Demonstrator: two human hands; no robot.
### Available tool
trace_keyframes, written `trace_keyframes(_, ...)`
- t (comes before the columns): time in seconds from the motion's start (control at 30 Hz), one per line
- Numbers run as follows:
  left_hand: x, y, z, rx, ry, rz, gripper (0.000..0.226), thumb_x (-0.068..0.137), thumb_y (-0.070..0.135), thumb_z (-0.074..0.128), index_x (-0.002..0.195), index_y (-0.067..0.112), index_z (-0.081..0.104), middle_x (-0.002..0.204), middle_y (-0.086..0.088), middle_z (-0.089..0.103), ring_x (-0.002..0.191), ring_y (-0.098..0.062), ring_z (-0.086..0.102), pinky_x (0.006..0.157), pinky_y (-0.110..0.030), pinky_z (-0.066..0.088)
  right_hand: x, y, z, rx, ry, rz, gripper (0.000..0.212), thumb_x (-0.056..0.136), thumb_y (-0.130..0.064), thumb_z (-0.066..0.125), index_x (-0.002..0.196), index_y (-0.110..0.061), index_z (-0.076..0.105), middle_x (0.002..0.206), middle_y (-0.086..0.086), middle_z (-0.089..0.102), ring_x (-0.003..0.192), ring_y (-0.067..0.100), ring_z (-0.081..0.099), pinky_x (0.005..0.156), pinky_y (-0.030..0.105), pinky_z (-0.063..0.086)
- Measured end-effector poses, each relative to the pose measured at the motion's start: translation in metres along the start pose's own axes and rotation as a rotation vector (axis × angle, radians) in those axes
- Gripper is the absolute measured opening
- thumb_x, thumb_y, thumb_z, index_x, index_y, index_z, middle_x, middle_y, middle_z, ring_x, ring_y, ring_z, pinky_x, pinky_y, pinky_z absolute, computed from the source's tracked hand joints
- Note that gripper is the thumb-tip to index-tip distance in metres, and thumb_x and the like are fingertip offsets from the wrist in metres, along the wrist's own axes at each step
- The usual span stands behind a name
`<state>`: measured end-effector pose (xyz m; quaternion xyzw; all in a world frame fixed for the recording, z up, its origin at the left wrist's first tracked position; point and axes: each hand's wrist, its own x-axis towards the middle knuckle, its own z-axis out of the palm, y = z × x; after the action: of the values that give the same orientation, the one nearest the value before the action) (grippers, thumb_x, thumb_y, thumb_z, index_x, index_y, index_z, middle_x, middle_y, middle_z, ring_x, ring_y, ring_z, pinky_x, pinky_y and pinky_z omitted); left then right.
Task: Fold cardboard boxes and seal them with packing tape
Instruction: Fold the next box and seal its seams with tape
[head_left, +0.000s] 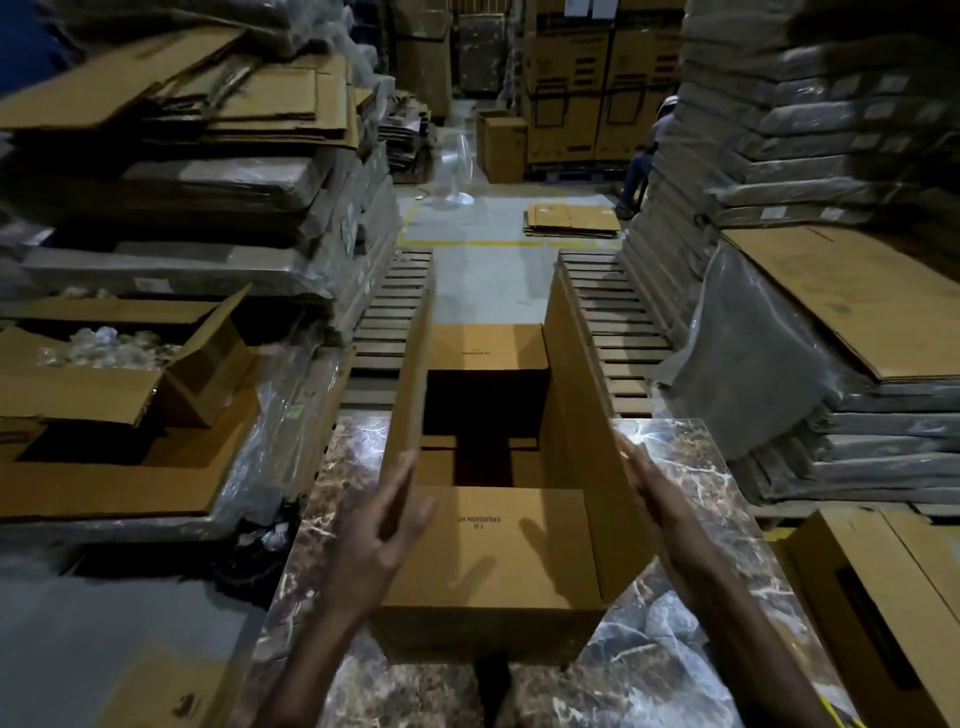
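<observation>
An open brown cardboard box (498, 551) stands on a marble-patterned table (691, 649) in front of me. Its near flap lies folded inward with printed text on it, its far flap (488, 345) also leans in, and its two long side flaps stand up. My left hand (387, 530) is at the left side flap (413, 374), fingers straight along its outside and thumb on the inner side. My right hand (652, 483) lies flat with straight fingers against the outside of the right side flap (582, 395). No tape is in view.
Stacks of flattened cardboard (208, 104) and wrapped bundles rise on the left and right. An open box of clear plastic items (119, 364) sits at left. Wooden pallets (618, 332) flank the box. A person (644, 161) sits far back right. Another carton (883, 597) stands at bottom right.
</observation>
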<state>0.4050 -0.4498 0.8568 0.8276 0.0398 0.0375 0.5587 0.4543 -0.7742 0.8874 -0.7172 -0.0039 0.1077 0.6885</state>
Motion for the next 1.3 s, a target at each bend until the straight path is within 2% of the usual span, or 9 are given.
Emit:
trace_keyframes(0.17,0.034,-0.016,0.044,0.523,-0.238,-0.048,0.072,0.092,0.086,0.009,0.158,0.056,0.007,0.167,0.03,-0.003,0.159,-0.005,-0.002,0.128,-0.056,0.002,0.027,0.02,0.058,-0.675,-0.03,-0.138,0.073,0.094,-0.084,0.017,0.159,-0.052,0.016,0.167,-0.018,0.02,0.151,0.011,0.026,0.119,0.045,0.022)
trace_keyframes(0.3,0.042,-0.036,0.061,0.899,-0.26,0.019,0.094,0.081,0.078,-0.027,0.163,0.043,-0.002,0.164,0.022,-0.018,0.16,-0.016,-0.012,0.125,-0.057,-0.003,0.048,0.065,0.079,-1.091,-0.107,-0.126,0.073,0.097,-0.081,0.01,0.162,-0.048,0.002,0.17,-0.015,-0.009,0.159,0.021,-0.006,0.123,0.064,0.014)
trace_keyframes(0.4,0.04,-0.043,0.066,0.942,-0.206,0.039,0.079,0.092,0.07,-0.014,0.164,0.044,0.007,0.165,0.021,-0.014,0.161,-0.019,-0.006,0.124,-0.063,0.001,0.051,0.08,0.083,-1.281,-0.071,-0.106,0.076,0.095,-0.084,0.012,0.162,-0.048,0.002,0.168,-0.011,-0.018,0.158,0.023,-0.014,0.12,0.066,0.023)
trace_keyframes(0.57,0.038,-0.032,0.061,0.896,-0.005,-0.208,0.099,0.088,0.089,0.031,0.165,0.038,-0.004,0.174,0.002,-0.01,0.161,-0.028,0.001,0.122,-0.066,0.011,0.058,0.074,0.079,-1.143,0.059,0.13,0.121,0.064,-0.106,0.033,0.163,-0.043,0.0,0.17,0.002,-0.022,0.157,0.04,0.003,0.111,0.065,0.037)
trace_keyframes(0.67,0.044,-0.027,0.038,0.501,0.126,-0.451,0.144,0.058,0.085,0.078,0.164,0.036,-0.007,0.172,-0.007,0.015,0.15,-0.04,0.033,0.112,-0.062,0.036,0.066,0.067,0.064,-0.78,0.188,0.279,0.147,0.045,-0.095,0.072,0.16,-0.032,0.006,0.164,0.007,0.03,0.139,0.04,0.046,0.105,0.058,0.043)
trace_keyframes(0.73,0.048,-0.034,0.015,0.172,0.123,-0.548,0.147,0.049,0.061,0.098,0.163,0.028,0.012,0.153,-0.012,0.048,0.126,-0.038,0.058,0.099,-0.05,0.048,0.068,0.068,0.05,-0.495,0.177,0.338,0.129,0.049,-0.072,0.091,0.152,-0.023,0.03,0.137,0.002,0.06,0.118,0.031,0.063,0.097,0.048,0.051)
trace_keyframes(0.87,0.042,-0.031,-0.003,-0.219,-0.14,-0.662,0.11,0.047,0.05,0.103,0.137,0.004,0.06,0.107,-0.015,0.076,0.093,-0.034,0.074,0.084,-0.048,0.061,0.067,0.072,0.038,-0.097,0.006,0.518,0.087,0.055,-0.039,0.099,0.128,-0.007,0.065,0.106,0.009,0.078,0.088,0.027,0.078,0.078,0.045,0.065)
trace_keyframes(1.03,0.028,-0.045,-0.006,-0.184,-0.147,-0.532,0.131,0.036,0.063,0.1,0.147,0.016,0.048,0.118,-0.011,0.075,0.098,-0.028,0.077,0.084,-0.049,0.064,0.053,0.07,0.037,-0.148,-0.085,0.487,0.087,0.049,-0.042,0.104,0.124,-0.015,0.067,0.108,0.005,0.078,0.094,0.024,0.077,0.076,0.039,0.065)
trace_keyframes(1.3,-0.007,-0.019,-0.023,-0.177,-0.135,-0.365,0.112,0.062,0.048,0.099,0.153,0.047,0.034,0.128,0.0,0.069,0.107,-0.024,0.072,0.083,-0.048,0.063,-0.002,0.043,0.029,-0.119,-0.087,0.314,0.075,0.061,-0.021,0.099,0.126,-0.025,0.061,0.111,-0.001,0.077,0.099,0.017,0.075,0.084,0.038,0.063)
